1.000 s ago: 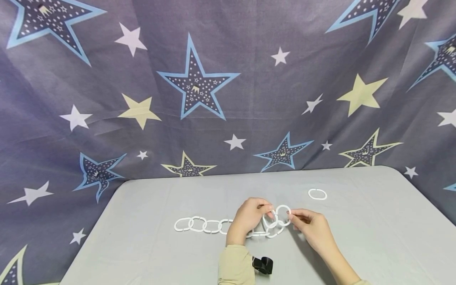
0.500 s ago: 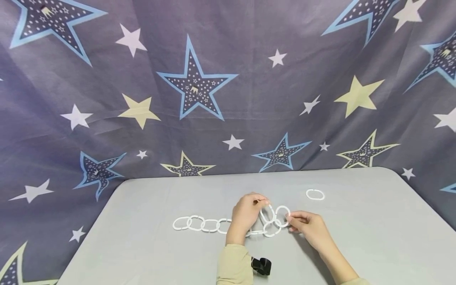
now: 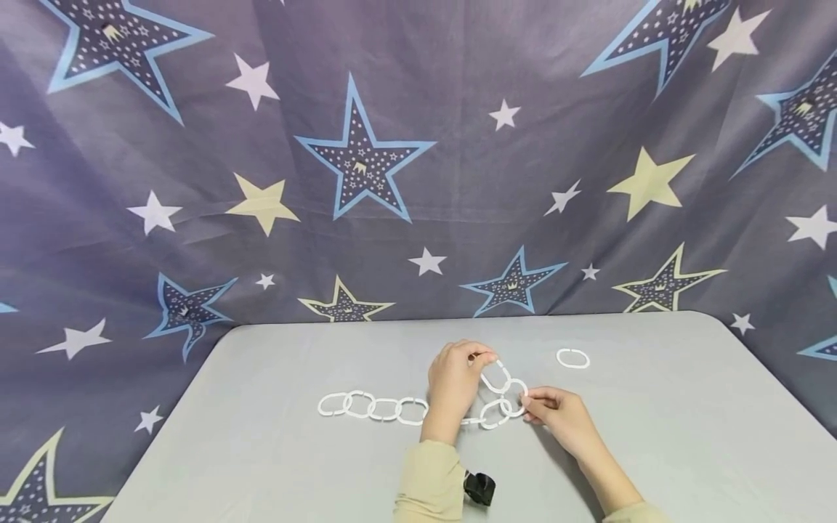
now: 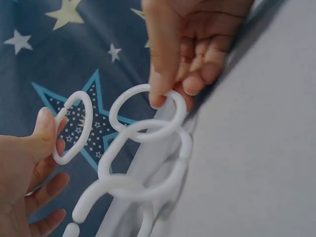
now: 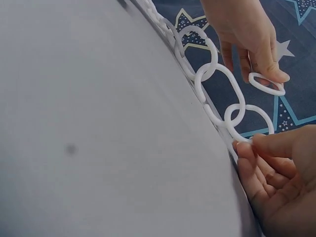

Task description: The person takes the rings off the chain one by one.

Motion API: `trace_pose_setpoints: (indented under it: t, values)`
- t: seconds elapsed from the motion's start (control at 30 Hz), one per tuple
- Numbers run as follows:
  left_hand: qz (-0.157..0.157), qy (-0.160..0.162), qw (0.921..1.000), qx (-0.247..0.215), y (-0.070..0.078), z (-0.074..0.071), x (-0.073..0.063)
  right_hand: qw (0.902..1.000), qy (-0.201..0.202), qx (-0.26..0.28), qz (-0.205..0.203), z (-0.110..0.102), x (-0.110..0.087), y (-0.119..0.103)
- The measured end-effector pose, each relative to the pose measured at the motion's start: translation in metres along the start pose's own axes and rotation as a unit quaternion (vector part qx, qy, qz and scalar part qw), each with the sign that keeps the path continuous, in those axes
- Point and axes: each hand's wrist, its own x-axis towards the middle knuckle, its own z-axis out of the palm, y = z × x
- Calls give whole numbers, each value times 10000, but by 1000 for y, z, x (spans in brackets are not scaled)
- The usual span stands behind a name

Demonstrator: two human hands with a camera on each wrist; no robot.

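My left hand (image 3: 451, 378) pinches a loose white plastic chain link (image 4: 83, 133) between thumb and finger. A small gap shows in the side of that link. Across from it, my right hand (image 3: 559, 418) pinches the end link (image 5: 259, 112) of a white plastic chain (image 3: 386, 410). The wrist views show the loose link apart from the end link, though the two overlap in the head view. From the right hand the chain runs down to the table and off to the left, partly hidden behind the left forearm.
One more white link (image 3: 572, 359) lies by itself at the back right of the grey table (image 3: 275, 465). A black wrist strap device (image 3: 480, 488) is at the left sleeve. Behind the table hangs a star-patterned cloth (image 3: 392, 240).
My left hand has risen with the loose link, moving it up from the chain's lower links. My right hand stays on the end link with only a slight shift left.
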Motion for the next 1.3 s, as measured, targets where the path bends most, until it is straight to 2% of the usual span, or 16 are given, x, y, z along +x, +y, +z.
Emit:
trace_pose_setpoints:
  t: [0.2,0.43,0.73,0.9,1.07,1.2,1.3]
  values:
    - [12,51,9998,170,4,-3,-1,10000,-67,-34,-55,0,-1,0]
    - [-62,88,9984,557,16,-6,3,9999,-58,-63,-102,0,0,-1]
    - [423,-169,9943,968,23,-5,13,9999,-85,49,-128,1,0,0]
    - [744,-309,9883,1296,23,-1,23,9997,-115,104,-211,0,-1,2]
    - [1029,-479,9758,1869,25,2,33,9996,-123,131,-200,1,-1,2]
    - [1063,-715,9674,2184,29,7,42,9996,-90,172,-223,2,-2,1]
    - [974,-1056,9642,2229,29,13,51,9996,-69,198,-210,2,-2,-2]
